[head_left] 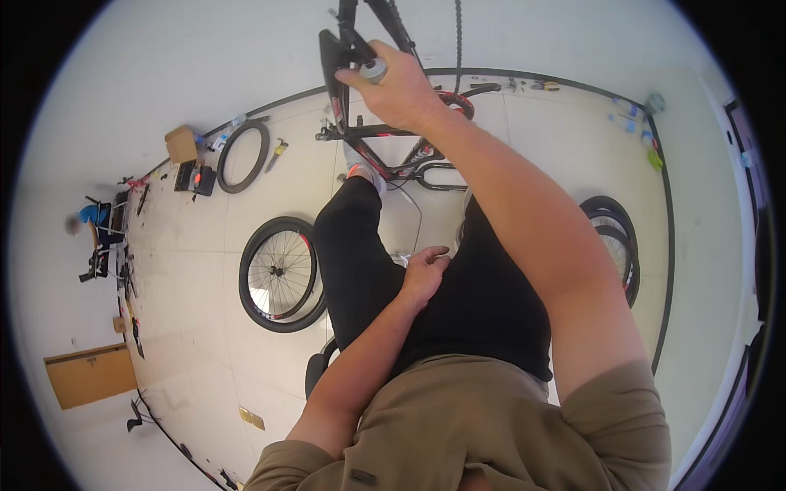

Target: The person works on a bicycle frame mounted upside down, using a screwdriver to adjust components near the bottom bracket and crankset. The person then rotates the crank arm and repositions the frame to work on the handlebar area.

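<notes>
Fingers [432, 256] of the left hand [422, 274] lie loosely spread and flat on the person's black trouser leg [360, 262], holding nothing, close below the bicycle frame [368, 131]. Beyond that hand the right hand [393, 90] reaches up and forward, its fingers curled shut around a small silver-grey cylindrical part [373, 70] that sits against the black tube at the top of the bicycle frame. The frame, black with red marks, stands up from the floor [205, 327] directly ahead of the person, past the knee and the grey shoe [360, 168]. A thin chain [458, 33] hangs down just to the right of the frame's upper end. Left of the frame and nearer the person, a spoked wheel [280, 274] with a black tyre lies flat on the floor beside the left leg. Right of the frame, partly hidden behind the right forearm, more wheels [614, 237] lie stacked on the floor. Farther off, left of the frame, a loose black tyre [243, 155] lies near a brown cardboard box [181, 144] and a few small tools. Far to the left of the frame, another person in a blue top [90, 217] sits by the wall, and a flat brown board [88, 375] lies nearer along that same side.
</notes>
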Motion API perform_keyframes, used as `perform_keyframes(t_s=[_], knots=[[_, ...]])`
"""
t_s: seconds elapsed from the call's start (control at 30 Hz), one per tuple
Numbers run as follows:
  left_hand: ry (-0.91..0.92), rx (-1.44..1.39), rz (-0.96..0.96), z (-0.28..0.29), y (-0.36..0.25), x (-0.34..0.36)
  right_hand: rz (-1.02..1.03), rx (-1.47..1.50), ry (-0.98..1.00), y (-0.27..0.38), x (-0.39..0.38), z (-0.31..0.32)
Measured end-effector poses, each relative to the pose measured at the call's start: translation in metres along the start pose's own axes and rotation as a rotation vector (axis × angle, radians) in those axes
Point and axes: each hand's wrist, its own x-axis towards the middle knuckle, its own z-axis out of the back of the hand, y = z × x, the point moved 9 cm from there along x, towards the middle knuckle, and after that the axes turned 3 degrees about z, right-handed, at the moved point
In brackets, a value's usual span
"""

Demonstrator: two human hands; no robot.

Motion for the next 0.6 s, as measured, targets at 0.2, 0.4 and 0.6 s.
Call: perform_keyframes(t_s=[0.2, 0.4, 0.6], knots=[[-0.029, 0.0, -0.031, -0.007, -0.001, 0.013, 0.158, -0.035, -0.075, 0.008, 0.002, -0.002], [-0.046, -0.23, 0.052, 0.004, 0.004, 0.015, 0.139, -0.008, -0.14, 0.004, -0.006, 0.006], [-0.084, -0.719, 0.123, 0.073, -0.005, 0.052, 0.15, 0.017, -0.209, -0.005, 0.006, 0.0]])
